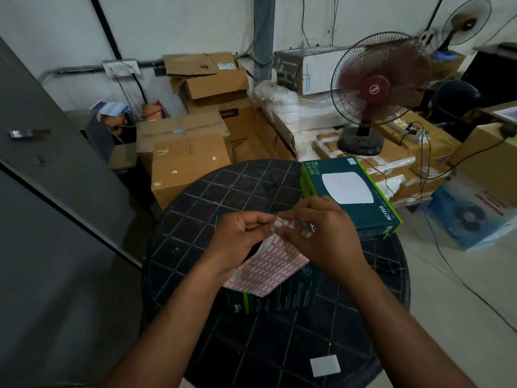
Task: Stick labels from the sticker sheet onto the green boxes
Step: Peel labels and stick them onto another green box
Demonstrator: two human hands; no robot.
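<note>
A sticker sheet with rows of red-bordered white labels hangs bent above the round black table. My left hand pinches its upper edge. My right hand pinches the sheet's top corner, fingertips on a label there. One green box, marked WI-FI 5 and AC1350, lies flat at the table's far right. A second green box lies under the sheet and my hands, mostly hidden.
A small white square lies on the table near its front edge. Cardboard boxes stack behind the table. A red table fan stands at the back right, with cables trailing over the floor. A grey panel fills the left.
</note>
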